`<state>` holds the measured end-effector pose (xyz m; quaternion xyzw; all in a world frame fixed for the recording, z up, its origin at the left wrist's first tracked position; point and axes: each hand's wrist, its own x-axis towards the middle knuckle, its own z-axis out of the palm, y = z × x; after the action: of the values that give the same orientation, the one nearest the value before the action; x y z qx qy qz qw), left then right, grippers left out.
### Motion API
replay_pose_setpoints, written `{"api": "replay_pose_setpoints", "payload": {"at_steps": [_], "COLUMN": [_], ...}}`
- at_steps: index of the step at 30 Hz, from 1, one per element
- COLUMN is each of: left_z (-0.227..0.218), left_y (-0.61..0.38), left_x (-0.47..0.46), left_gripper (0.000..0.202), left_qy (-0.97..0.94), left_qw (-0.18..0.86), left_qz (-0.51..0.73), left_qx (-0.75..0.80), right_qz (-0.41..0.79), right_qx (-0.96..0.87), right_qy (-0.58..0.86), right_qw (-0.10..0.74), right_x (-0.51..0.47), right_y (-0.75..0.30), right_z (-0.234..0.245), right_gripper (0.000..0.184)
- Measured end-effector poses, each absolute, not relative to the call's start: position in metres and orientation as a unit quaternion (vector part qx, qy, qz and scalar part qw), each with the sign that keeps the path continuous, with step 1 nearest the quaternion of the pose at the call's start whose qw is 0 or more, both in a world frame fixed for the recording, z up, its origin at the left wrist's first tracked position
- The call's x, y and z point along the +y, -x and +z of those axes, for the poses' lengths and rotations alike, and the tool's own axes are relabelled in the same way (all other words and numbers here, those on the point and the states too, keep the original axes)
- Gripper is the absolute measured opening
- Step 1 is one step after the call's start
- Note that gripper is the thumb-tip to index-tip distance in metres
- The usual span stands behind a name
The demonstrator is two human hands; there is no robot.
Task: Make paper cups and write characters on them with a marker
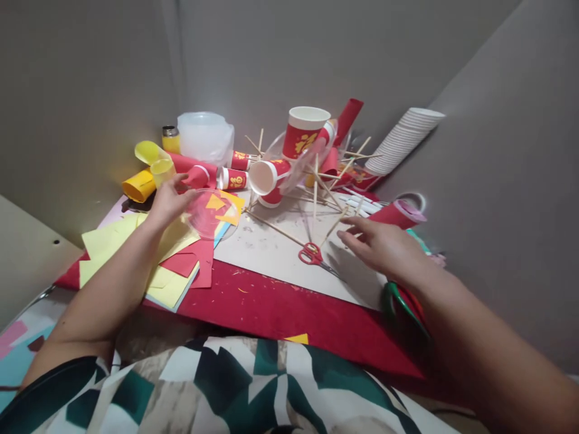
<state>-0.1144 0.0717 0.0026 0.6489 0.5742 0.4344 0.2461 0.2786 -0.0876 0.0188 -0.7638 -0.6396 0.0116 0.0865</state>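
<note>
My left hand (pixel 172 198) is at the upper left edge of a clear plastic disc (pixel 205 226), fingers apart. The thumb overlaps the disc's rim; whether it touches is unclear. Under the disc show orange paper pieces (pixel 215 202) and red paper (pixel 204 265). My right hand (pixel 377 244) hovers over the board's right side, fingers parted and nothing visible in them. Close to its fingertips are thin wooden sticks (pixel 335 228) joined into a frame. Red-handled scissors (pixel 311 254) lie on the white board (pixel 266 241), left of that hand.
Red paper cups (pixel 304 135) with gold print stand and lie at the back. A tilted stack of white-rimmed cups (pixel 402 141) leans at the right wall. Yellow paper sheets (pixel 113 238) spread leftward. A translucent tub (pixel 203 135) stands behind. Green-handled scissors (pixel 400 301) lie partly under my right forearm.
</note>
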Motion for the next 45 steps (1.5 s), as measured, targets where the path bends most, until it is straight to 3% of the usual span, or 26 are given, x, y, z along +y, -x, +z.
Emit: {"api": "replay_pose_setpoints", "payload": {"at_steps": [2,8,13,19,28,40,45], "left_z": [0.001,-0.005,-0.019,-0.033,-0.030,-0.038,-0.037], "left_y": [0.113,0.097,0.077,0.070,0.071,0.068,0.067], "left_x": [0.072,0.050,0.023,0.012,0.013,0.017,0.011], "left_gripper": [0.058,0.030,0.020,0.019,0.023,0.016,0.017], "left_qy": [-0.651,-0.699,-0.753,-0.815,-0.788,-0.807,-0.805], "left_qw": [0.191,0.058,0.039,0.056,0.104,0.034,0.058], "left_qz": [0.453,0.564,0.549,0.484,0.493,0.455,0.455], "left_qx": [0.579,0.437,0.361,0.314,0.354,0.376,0.377], "right_qz": [0.024,0.057,0.022,0.068,0.184,0.147,0.158], "right_qx": [-0.672,-0.799,-0.838,-0.834,-0.816,-0.815,-0.798], "right_qy": [0.732,0.511,0.399,0.379,0.343,0.357,0.406], "right_qw": [0.110,0.313,0.371,0.395,0.427,0.433,0.417], "right_x": [-0.100,-0.122,-0.123,-0.123,-0.129,-0.128,-0.118], "right_y": [-0.265,-0.225,-0.204,-0.195,-0.181,-0.200,-0.206], "right_z": [0.011,-0.010,-0.031,-0.034,-0.035,-0.039,-0.050], "right_gripper": [0.040,0.025,0.035,0.040,0.038,0.035,0.021]}}
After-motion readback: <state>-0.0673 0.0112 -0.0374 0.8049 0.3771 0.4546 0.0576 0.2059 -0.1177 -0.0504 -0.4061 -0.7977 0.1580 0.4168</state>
